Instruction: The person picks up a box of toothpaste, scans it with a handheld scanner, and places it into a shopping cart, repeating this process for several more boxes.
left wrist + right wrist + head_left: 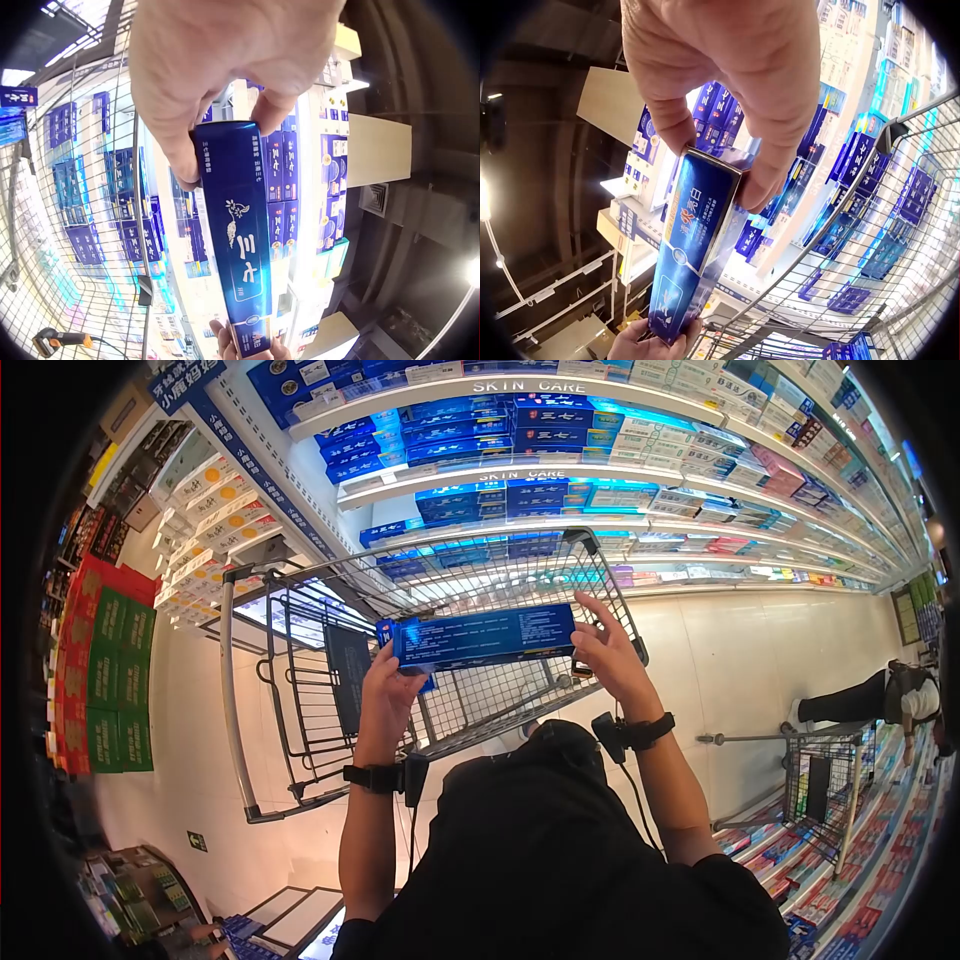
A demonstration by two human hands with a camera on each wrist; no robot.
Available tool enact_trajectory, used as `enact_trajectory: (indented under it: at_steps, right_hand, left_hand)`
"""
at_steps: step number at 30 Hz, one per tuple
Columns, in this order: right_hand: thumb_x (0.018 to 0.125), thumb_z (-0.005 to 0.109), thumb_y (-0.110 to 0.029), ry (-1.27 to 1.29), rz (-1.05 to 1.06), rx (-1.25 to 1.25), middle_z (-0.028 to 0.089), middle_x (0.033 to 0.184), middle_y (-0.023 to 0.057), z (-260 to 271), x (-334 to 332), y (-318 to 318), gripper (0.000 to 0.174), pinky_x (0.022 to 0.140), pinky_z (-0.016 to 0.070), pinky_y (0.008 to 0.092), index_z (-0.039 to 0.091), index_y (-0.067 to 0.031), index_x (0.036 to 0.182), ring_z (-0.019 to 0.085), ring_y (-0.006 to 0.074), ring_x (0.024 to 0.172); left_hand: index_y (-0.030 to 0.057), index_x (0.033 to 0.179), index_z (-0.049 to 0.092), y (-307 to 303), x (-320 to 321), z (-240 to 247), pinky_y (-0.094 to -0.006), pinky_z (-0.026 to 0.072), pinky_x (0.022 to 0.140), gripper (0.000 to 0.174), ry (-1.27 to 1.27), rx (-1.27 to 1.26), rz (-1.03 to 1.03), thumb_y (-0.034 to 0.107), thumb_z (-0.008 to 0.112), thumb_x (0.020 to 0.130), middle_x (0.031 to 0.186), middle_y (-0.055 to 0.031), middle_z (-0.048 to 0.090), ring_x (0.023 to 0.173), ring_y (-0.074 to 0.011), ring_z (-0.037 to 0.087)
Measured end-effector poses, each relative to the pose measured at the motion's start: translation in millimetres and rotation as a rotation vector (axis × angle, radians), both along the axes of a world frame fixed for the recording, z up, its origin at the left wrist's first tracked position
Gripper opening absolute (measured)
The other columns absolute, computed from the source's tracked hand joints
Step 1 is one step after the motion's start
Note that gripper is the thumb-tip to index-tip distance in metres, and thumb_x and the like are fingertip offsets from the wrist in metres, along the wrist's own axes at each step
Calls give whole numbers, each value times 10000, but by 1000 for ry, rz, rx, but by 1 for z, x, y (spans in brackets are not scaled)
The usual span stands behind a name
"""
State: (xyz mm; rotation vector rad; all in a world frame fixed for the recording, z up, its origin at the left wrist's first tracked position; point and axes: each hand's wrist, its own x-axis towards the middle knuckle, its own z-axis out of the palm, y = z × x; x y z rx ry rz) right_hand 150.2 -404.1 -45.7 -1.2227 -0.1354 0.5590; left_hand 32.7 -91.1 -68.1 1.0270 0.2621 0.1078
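Hands (pixel 394 695) (pixel 615 660) in a pinch at either end of a blue box (pixel 485 636), above the cart (pixel 346 675), wide floor (pixel 725 650) rightward

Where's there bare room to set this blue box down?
Bare floor shows between the nearer cart and farther cart, and between the nearer cart and red-and-green cartons. Shelves beyond the blue box are crowded with packages.
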Motion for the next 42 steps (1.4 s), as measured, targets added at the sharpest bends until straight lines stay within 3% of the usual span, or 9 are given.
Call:
enact_trajectory:
  at_steps: [3, 11, 19, 22, 25, 28, 35, 41, 42]
  right_hand:
    - [863, 636, -77, 2, 25, -3, 572, 1237, 149, 9, -4, -1, 716, 847, 494, 300, 265, -61, 1475, 591, 162, 1018]
    - [852, 595, 7, -182, 76, -10, 497, 1323, 159, 2, -4, -2, 683, 920, 485, 319, 292, -31, 1463, 544, 200, 1131]
    - [901, 656, -315, -191, -26, 104, 568, 1210, 85, -2, -7, 12, 548, 915, 447, 309, 463, -14, 1316, 540, 167, 1101]
    - [930, 616, -368, -131, -75, 205, 581, 1171, 76, -6, -9, 18, 473, 931, 429, 306, 504, -27, 1238, 545, 151, 1080]
    - [951, 590, -347, -130, -105, 235, 583, 1152, 70, -15, -9, 20, 381, 930, 421, 298, 536, -34, 1162, 545, 134, 1047]
    - [960, 581, -329, -162, -149, 205, 582, 1143, 65, -25, -10, 21, 329, 918, 409, 284, 560, -30, 1096, 530, 120, 1000]
    - [946, 603, -300, -262, -183, 204, 564, 1151, 73, -27, -16, 29, 283, 905, 362, 264, 608, -17, 937, 476, 107, 941]
    - [917, 638, -286, -127, -40, 261, 558, 1203, 117, -25, -31, 45, 282, 913, 377, 293, 644, -8, 961, 505, 144, 1035]
    - [927, 613, -339, -102, 46, 170, 535, 1286, 124, -29, -28, 42, 348, 988, 408, 383, 615, -14, 1051, 498, 238, 1201]
  left_hand:
    - [22, 1384, 387, -7, -6, 15, -369, 535, 893, 539, 83, -176, 7, 197, 524, 893, 1207, -101, 569, 1047, -225, 610]
    - [66, 1315, 462, -1, -1, 7, -431, 418, 1003, 509, -6, 23, -110, 461, 398, 999, 1252, -95, 546, 1164, -217, 534]
    - [55, 1273, 482, -16, 2, 18, -463, 445, 969, 663, 101, -173, -49, 616, 292, 976, 1173, -115, 590, 1112, -251, 564]
    - [51, 1286, 478, -14, 3, 15, -534, 334, 1058, 632, 171, -281, -48, 581, 301, 991, 1240, -146, 562, 1178, -322, 521]
    - [50, 1299, 468, -11, 3, 7, -544, 326, 1056, 632, 171, -211, -55, 583, 343, 982, 1237, -147, 559, 1203, -337, 501]
    - [60, 1301, 441, -15, 3, 4, -464, 427, 989, 602, 164, -202, 34, 567, 357, 986, 1204, -128, 548, 1139, -283, 541]
    - [75, 1223, 494, -28, 9, -13, -411, 443, 995, 383, 15, -395, 247, 361, 540, 973, 1172, -86, 569, 1119, -222, 552]
    - [58, 1192, 529, -22, 15, -35, -351, 477, 948, 334, -63, -553, 398, 177, 602, 889, 1121, -60, 610, 1054, -190, 589]
    - [21, 1176, 562, -20, 15, -35, -377, 453, 971, 341, -90, -542, 429, 160, 565, 864, 1137, -90, 640, 1099, -217, 586]
